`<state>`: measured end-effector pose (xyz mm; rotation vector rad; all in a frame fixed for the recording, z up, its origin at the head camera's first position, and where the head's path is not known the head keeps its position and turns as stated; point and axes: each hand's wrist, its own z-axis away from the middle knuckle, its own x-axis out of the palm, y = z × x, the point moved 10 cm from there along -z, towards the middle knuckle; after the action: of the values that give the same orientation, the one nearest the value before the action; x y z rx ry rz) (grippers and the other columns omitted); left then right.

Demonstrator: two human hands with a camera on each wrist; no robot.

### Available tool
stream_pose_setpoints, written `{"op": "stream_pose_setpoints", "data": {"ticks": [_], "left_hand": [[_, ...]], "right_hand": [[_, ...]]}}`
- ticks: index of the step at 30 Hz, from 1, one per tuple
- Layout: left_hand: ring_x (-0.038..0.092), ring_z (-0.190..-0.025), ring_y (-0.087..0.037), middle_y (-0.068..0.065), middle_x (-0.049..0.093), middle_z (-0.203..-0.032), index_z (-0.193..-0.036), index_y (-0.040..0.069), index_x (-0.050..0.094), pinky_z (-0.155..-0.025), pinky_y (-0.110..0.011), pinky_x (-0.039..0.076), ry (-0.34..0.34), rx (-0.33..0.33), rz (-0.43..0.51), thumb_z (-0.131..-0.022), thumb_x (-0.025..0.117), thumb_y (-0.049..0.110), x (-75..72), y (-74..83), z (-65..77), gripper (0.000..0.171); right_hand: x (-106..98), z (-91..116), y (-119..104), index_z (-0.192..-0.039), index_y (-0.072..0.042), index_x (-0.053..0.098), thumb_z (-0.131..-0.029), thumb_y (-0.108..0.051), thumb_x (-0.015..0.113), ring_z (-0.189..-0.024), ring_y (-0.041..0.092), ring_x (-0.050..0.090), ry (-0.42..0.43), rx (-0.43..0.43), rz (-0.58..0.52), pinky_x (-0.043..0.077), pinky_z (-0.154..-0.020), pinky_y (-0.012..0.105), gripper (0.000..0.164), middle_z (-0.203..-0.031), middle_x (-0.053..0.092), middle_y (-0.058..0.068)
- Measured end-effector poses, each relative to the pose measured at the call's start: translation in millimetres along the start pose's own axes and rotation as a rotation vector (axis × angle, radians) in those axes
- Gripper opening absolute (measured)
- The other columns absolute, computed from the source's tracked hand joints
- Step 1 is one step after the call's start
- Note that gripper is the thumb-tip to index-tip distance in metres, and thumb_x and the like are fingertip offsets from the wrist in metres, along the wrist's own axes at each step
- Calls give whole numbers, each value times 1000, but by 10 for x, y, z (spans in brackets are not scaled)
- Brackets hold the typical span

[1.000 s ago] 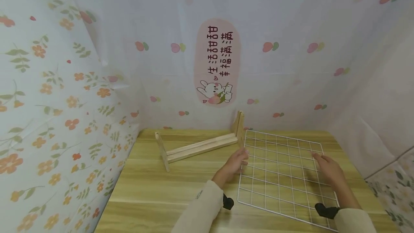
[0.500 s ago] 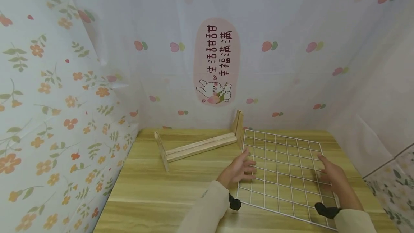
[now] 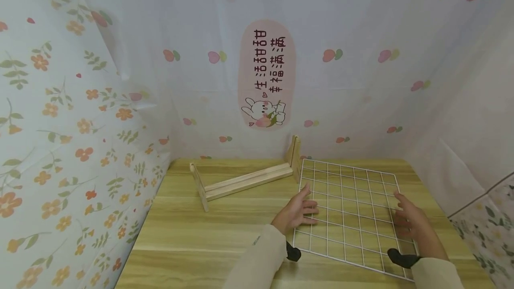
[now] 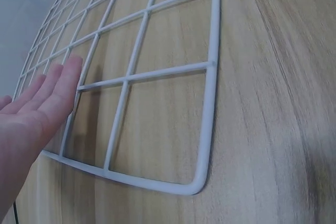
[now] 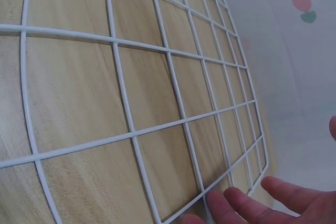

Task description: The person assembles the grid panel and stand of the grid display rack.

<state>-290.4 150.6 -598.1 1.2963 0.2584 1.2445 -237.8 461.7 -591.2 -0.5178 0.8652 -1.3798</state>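
Note:
A white wire grid panel (image 3: 345, 208) lies flat on the wooden table, slightly turned. Over its left edge is my left hand (image 3: 296, 209), fingers extended and spread, palm facing inward. The left wrist view shows that hand (image 4: 37, 114) above the wires near a rounded corner, gripping nothing. At the panel's right edge my right hand (image 3: 415, 224) has its fingers loosely extended toward the grid. In the right wrist view its fingertips (image 5: 216, 203) overlap the wires near the edge, without curling round them.
A pale wooden stand (image 3: 249, 183) with two upright ends sits left of the panel, its right end near the grid's far left corner. Printed curtains (image 3: 209, 101) hang behind the table (image 3: 192, 244) and along both sides.
My left hand has let go of the panel's left edge and spread its fingers, shifting slightly right. My right hand has loosened at the right edge. The panel stays in place.

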Motion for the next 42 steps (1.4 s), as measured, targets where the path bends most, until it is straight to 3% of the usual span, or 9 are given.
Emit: {"op": "stream_pose_setpoints", "data": {"ticks": [6, 12, 16, 21, 27, 36, 42], "left_hand": [[42, -130, -50, -34, 38, -144, -154, 4, 21, -98, -67, 40, 36, -1, -25, -96, 37, 64, -51, -42, 14, 85], [45, -128, -48, -33, 42, -141, -152, 5, 29, -96, -65, 43, 91, 17, -51, -91, 46, 68, -148, 6, 24, 89], [45, -129, -46, -32, 44, -140, -152, 5, 29, -95, -63, 45, 111, 18, -62, -90, 47, 68, -191, 43, 31, 90], [45, -128, -45, -34, 45, -136, -152, 4, 26, -95, -62, 45, 97, -7, -54, -92, 46, 67, -197, 26, 38, 90], [44, -128, -46, -33, 46, -136, -153, 4, 26, -96, -64, 43, 93, -23, -40, -91, 47, 68, -216, 18, 40, 92], [42, -130, -43, -29, 45, -138, -148, 7, 37, -99, -63, 41, 71, -34, -18, -86, 50, 71, -206, -25, 10, 90], [39, -133, -42, -27, 42, -141, -146, 10, 42, -102, -65, 37, 40, -33, 4, -87, 51, 70, -171, -50, 9, 85]], "right_hand": [[29, 1, 53, -150, 7, -7, -88, -77, 25, -137, 54, 20, -2, 8, 6, 48, -91, 56, 110, -152, -1, 41], [44, -10, 37, -151, 6, -7, -90, -75, 27, -138, 54, 17, -9, 7, 5, 44, -95, 61, 107, -152, -2, 40], [29, -11, 18, -151, 7, -6, -90, -74, 28, -137, 53, 20, 2, 4, 11, 46, -93, 59, 107, -153, 0, 39], [24, -8, 18, -151, 7, -6, -90, -75, 28, -137, 52, 21, 3, 7, 24, 48, -93, 57, 107, -153, 1, 39], [85, -37, -23, -151, 6, -9, -91, -73, 28, -139, 51, 19, -52, -12, 44, 46, -95, 56, 106, -154, -1, 37], [80, -85, 47, -151, 0, -16, -91, -74, 26, -141, 48, 12, -137, 33, -51, 47, -91, 53, 104, -157, -9, 31], [48, -84, 61, -153, -3, -14, -91, -74, 29, -139, 46, 14, -150, 48, -105, 46, -90, 53, 103, -157, -5, 30]]}}
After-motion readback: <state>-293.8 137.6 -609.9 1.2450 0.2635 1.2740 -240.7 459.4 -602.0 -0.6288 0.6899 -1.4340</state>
